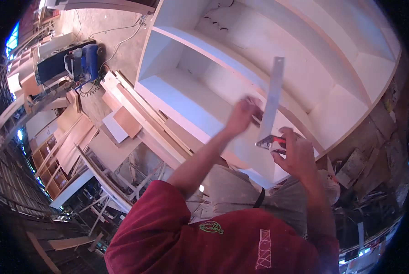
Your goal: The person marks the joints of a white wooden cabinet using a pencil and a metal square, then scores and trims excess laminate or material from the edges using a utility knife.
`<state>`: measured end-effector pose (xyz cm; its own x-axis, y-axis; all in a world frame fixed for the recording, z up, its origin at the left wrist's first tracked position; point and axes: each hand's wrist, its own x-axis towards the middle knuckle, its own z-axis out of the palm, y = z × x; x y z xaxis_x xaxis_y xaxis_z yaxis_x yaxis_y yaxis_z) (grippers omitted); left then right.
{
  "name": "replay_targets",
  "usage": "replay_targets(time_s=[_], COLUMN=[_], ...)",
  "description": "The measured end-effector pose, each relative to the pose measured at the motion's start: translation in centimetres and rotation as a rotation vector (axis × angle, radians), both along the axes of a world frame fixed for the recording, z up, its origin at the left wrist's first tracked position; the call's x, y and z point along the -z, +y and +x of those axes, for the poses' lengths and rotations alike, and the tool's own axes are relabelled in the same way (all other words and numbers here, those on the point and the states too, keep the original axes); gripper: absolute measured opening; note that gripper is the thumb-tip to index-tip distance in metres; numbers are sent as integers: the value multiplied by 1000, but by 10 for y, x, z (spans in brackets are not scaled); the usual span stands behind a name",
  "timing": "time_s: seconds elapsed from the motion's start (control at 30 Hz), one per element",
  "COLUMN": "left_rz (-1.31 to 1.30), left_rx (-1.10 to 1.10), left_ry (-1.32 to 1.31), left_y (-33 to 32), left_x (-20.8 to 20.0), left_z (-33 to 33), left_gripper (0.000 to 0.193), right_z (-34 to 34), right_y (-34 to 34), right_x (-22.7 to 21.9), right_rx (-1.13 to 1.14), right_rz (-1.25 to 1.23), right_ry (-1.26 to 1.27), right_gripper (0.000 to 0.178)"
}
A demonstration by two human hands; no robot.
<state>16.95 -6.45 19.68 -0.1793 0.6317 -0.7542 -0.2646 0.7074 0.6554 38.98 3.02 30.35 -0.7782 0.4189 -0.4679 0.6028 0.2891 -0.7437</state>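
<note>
My right hand is closed around the red-and-black handle of a tool with a long, flat metal blade. The blade points away from me and has a small hole near its far end. I cannot tell whether it is a saw or a square. Left of the blade, my left hand is smeared by motion, so its fingers and anything in them are unclear. Both hands are over a large white cabinet carcass lying in front of me, with long open compartments split by dividers.
Long boards lie along the cabinet's left side, beside loose panels. A blue machine, apparently a compressor, stands at the far left with cables on the floor. Scrap wood is heaped at the right. My legs are against the cabinet's near side.
</note>
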Motion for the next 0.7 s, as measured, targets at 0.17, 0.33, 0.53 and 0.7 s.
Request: replay_targets(time_s=[0.17,0.33,0.53,0.7], left_rz=[273,189,236,272], left_rx=[759,1378,1266,1174], left_ry=[1340,1330,1329,1322], left_y=[44,63,64,59], left_x=[41,58,62,67], left_z=[-186,-284,-277,-280], left_gripper=[40,43,27,26], right_z=[-29,-45,-97,-95], right_y=[-4,-8,5,27], right_x=[0,31,105,142], right_rx=[390,334,392,293], right_rz=[-117,-214,-435,-516], right_ry=[-9,11,2,-149], right_gripper=[67,62,58,69])
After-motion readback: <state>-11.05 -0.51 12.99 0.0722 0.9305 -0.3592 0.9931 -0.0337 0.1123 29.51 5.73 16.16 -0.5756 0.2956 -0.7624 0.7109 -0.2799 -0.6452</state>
